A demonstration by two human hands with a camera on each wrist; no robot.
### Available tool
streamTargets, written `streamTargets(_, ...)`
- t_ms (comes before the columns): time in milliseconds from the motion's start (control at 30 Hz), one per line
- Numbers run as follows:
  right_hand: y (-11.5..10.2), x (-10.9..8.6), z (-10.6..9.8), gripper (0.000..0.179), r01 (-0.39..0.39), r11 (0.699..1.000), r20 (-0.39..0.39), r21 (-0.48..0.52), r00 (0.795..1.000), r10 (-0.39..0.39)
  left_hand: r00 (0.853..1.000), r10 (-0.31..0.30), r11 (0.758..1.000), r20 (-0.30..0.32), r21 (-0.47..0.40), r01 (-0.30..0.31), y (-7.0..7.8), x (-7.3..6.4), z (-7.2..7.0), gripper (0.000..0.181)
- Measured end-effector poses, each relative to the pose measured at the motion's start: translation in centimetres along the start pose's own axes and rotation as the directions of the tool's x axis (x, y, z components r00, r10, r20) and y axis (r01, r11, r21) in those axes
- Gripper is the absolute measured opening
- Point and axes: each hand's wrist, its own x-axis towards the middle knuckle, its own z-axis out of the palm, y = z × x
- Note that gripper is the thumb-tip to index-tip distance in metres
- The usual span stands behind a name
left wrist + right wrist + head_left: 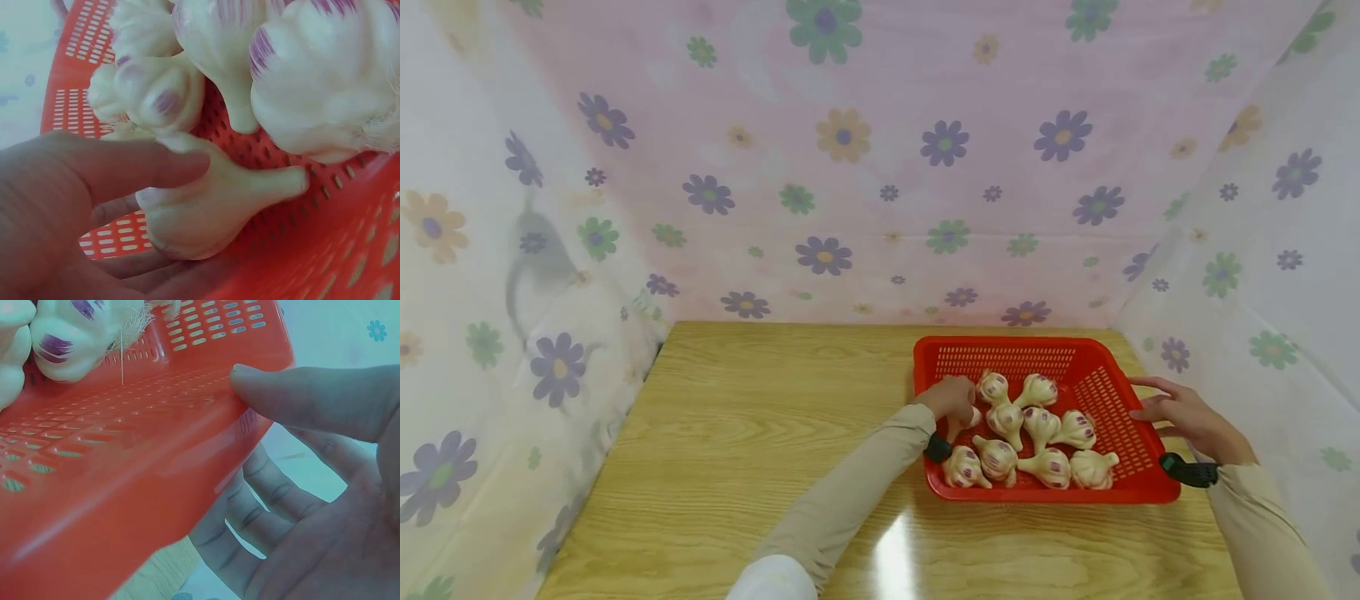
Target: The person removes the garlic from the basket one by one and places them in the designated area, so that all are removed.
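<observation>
A red plastic basket with slotted walls holds several garlic bulbs, whitish with purple streaks. Inside its left end, my left hand grips one garlic bulb, thumb over the top and fingers underneath. That bulb's stem points away from the palm in the left wrist view, and other bulbs lie close beyond it. At the basket's right end, my right hand holds the rim. The right wrist view shows the thumb on the rim's upper side and the fingers against the outside.
The basket stands on the right part of a wood-grain table. Flower-printed cloth hangs behind the table and along both sides. A bright light reflection shows on the tabletop near the front.
</observation>
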Motion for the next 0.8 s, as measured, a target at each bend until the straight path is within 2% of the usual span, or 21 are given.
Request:
streamTargets(133, -0.2, 0.1, 0.1, 0.070, -0.018, 1.000, -0.002, 0.003, 1.000, 0.018, 0.999, 0.039, 0.993, -0.035, -0.111, -0.043, -0.3, -0.8, -0.5, 0.033)
streamTargets(233, -0.2, 0.1, 0.1, 0.072, -0.034, 0.999, -0.002, -0.002, 0.999, 0.034, 0.990, 0.104, 0.961, -0.098, -0.247, -0.125, -0.6, -1.5, -1.2, 0.021)
streamTargets(300, -0.2, 0.2, 0.1, 0.073, -0.048, 0.999, -0.005, -0.007, 0.999, 0.048, 0.982, 0.144, 0.919, -0.119, -0.353, -0.177, -0.8, -1.9, -1.7, 0.027)
streamTargets(400, -0.1, 0.4, 0.1, 0.073, -0.057, 0.998, -0.005, -0.004, 0.998, 0.057, 0.977, 0.174, 0.846, -0.123, -0.489, -0.212, -1.2, -2.4, -2.5, 0.029)
streamTargets(500, 0.0, 0.5, 0.2, 0.073, -0.045, 0.999, -0.004, -0.001, 0.999, 0.045, 0.972, 0.204, 0.750, -0.120, -0.619, -0.234, -1.6, -2.8, -3.2, 0.027)
streamTargets(600, 0.2, 0.4, 0.3, 0.073, -0.024, 1.000, -0.014, -0.015, 1.000, 0.023, 0.961, 0.239, 0.669, -0.138, -0.694, -0.266, -2.1, -3.5, -3.7, 0.029)
streamTargets(667, 0.4, 0.2, 0.3, 0.072, -0.011, 0.999, -0.029, -0.031, 1.000, 0.010, 0.949, 0.266, 0.632, -0.169, -0.713, -0.304, -2.5, -4.1, -4.0, 0.031)
streamTargets(800, 0.8, -0.3, 0.5, 0.071, -0.002, 0.999, -0.059, -0.049, 0.998, -0.001, 0.917, 0.309, 0.604, -0.252, -0.693, -0.394, -3.7, -5.6, -4.6, 0.036)
